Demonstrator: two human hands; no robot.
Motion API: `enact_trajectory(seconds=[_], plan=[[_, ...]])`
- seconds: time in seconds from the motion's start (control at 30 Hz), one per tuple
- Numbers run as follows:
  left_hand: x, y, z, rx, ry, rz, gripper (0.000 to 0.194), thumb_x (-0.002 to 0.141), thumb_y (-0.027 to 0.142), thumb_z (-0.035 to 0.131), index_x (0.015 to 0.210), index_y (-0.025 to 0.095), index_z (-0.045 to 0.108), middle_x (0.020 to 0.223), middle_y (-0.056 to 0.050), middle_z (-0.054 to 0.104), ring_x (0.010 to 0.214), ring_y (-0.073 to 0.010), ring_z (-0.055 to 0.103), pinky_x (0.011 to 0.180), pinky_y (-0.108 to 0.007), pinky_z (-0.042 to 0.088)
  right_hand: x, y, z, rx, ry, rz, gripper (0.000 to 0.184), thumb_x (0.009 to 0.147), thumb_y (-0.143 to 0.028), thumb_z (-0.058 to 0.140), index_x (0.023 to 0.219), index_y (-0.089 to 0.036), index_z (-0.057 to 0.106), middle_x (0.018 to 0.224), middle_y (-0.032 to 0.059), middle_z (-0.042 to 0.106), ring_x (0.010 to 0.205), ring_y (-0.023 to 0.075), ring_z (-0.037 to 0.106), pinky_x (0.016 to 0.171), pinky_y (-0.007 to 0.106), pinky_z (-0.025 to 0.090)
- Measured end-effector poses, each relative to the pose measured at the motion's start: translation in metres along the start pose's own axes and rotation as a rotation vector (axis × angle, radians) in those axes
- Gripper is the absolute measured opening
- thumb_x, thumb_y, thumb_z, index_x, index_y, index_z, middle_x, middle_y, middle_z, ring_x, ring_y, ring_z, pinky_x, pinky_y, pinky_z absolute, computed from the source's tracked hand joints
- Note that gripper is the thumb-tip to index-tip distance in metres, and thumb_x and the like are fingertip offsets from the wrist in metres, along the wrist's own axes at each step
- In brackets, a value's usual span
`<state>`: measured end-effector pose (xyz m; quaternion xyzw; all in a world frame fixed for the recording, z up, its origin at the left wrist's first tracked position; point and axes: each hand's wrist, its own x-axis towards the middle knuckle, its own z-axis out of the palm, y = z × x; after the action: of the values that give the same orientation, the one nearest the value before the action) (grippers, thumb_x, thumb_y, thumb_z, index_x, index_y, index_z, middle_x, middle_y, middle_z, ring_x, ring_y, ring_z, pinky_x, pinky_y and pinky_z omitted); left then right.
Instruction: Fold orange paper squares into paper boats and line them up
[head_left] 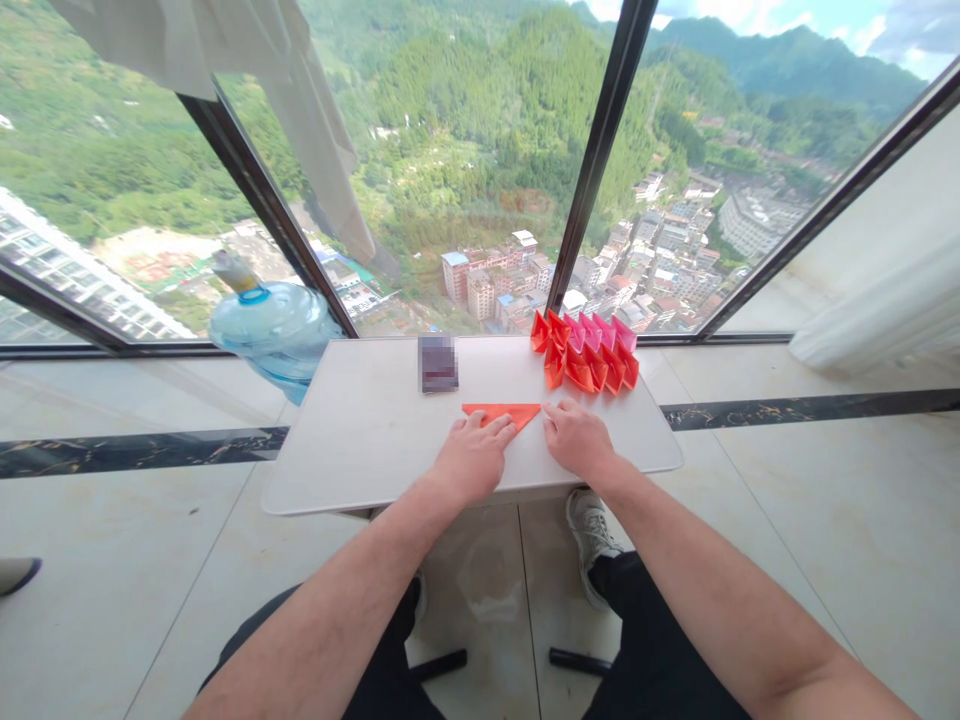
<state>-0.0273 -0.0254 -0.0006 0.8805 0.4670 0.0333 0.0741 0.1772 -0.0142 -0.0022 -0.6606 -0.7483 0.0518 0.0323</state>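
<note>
A sheet of orange paper (491, 410), folded into a flat triangle, lies on the white table (360, 430) with its long edge toward the window. My left hand (476, 450) rests on it with fingers stretched out and spread, covering part of its near side. At the triangle's right corner is my right hand (577, 437), its fingers bent together around the tip; the exact grip is partly hidden. Beyond that hand, folded paper pieces stand in two rows, orange-red ones (592, 370) in front and some pink ones (600, 331) behind.
A small dark, blurred packet (438, 364) sits near the table's far edge. Left of the table stands a large blue water bottle (274, 325). Tall windows with dark frames (600, 150) rise behind, and a pale curtain (315, 120) hangs at upper left. A shoe (591, 525) is beneath the near edge.
</note>
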Motion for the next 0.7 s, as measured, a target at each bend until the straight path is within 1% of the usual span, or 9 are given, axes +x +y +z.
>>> enact_trajectory(seconds=[0.1,0.2,0.3,0.4,0.5,0.6,0.7], plan=[[0.000,-0.001,0.001,0.003,0.006,0.000,0.051,0.093,0.019,0.038,0.141,0.029,0.052,0.149,-0.004,0.052,0.125,-0.0308,0.047,0.095,-0.046,0.041,-0.003,-0.006,0.000,0.012,-0.004,-0.097,0.040,0.100,-0.031,0.040,0.132,-0.025,0.062,0.115,0.0092,0.065,0.094,0.0200,0.065,0.079,0.029,0.046],[0.000,-0.001,0.001,0.005,0.017,0.002,0.051,0.093,0.019,0.039,0.141,0.030,0.052,0.148,-0.004,0.053,0.124,-0.0298,0.048,0.095,-0.045,0.041,-0.005,-0.011,-0.001,0.009,-0.024,-0.191,0.037,0.100,-0.030,0.038,0.118,-0.024,0.069,0.110,0.0093,0.066,0.092,0.0193,0.063,0.077,0.028,0.045],[0.000,-0.002,-0.001,-0.004,0.013,0.003,0.047,0.095,0.021,0.038,0.137,0.030,0.055,0.146,-0.004,0.054,0.123,-0.0293,0.049,0.095,-0.046,0.042,-0.007,-0.014,-0.001,0.012,-0.039,-0.269,0.036,0.100,-0.027,0.038,0.109,-0.023,0.072,0.106,0.0087,0.066,0.090,0.0183,0.062,0.076,0.027,0.044],[0.001,-0.003,-0.003,-0.031,0.002,-0.004,0.044,0.095,0.023,0.038,0.134,0.030,0.058,0.144,-0.005,0.056,0.122,-0.0286,0.050,0.095,-0.046,0.043,-0.009,-0.015,0.001,0.031,-0.044,-0.364,0.034,0.099,-0.027,0.039,0.110,-0.023,0.072,0.103,0.0072,0.066,0.089,0.0171,0.061,0.076,0.026,0.043],[0.002,-0.004,-0.005,-0.054,-0.012,-0.015,0.044,0.095,0.022,0.038,0.132,0.031,0.060,0.142,-0.002,0.058,0.121,-0.0279,0.051,0.095,-0.045,0.043,-0.010,-0.015,0.004,0.047,-0.052,-0.444,0.033,0.100,-0.027,0.041,0.112,-0.023,0.071,0.101,0.0072,0.067,0.088,0.0165,0.060,0.078,0.026,0.042],[0.003,-0.006,-0.005,-0.060,-0.012,-0.012,0.044,0.095,0.022,0.038,0.131,0.031,0.060,0.142,-0.002,0.058,0.121,-0.0279,0.051,0.095,-0.045,0.043,-0.010,-0.014,0.003,0.056,-0.061,-0.474,0.033,0.100,-0.027,0.041,0.110,-0.022,0.072,0.100,0.0073,0.067,0.089,0.0164,0.060,0.080,0.026,0.042],[0.003,-0.007,-0.005,-0.056,-0.013,-0.005,0.044,0.094,0.023,0.038,0.131,0.031,0.060,0.143,-0.001,0.057,0.122,-0.0284,0.050,0.095,-0.046,0.042,-0.009,-0.013,-0.001,0.060,-0.066,-0.482,0.034,0.100,-0.027,0.041,0.112,-0.025,0.072,0.100,0.0056,0.068,0.090,0.0163,0.061,0.079,0.026,0.042]])
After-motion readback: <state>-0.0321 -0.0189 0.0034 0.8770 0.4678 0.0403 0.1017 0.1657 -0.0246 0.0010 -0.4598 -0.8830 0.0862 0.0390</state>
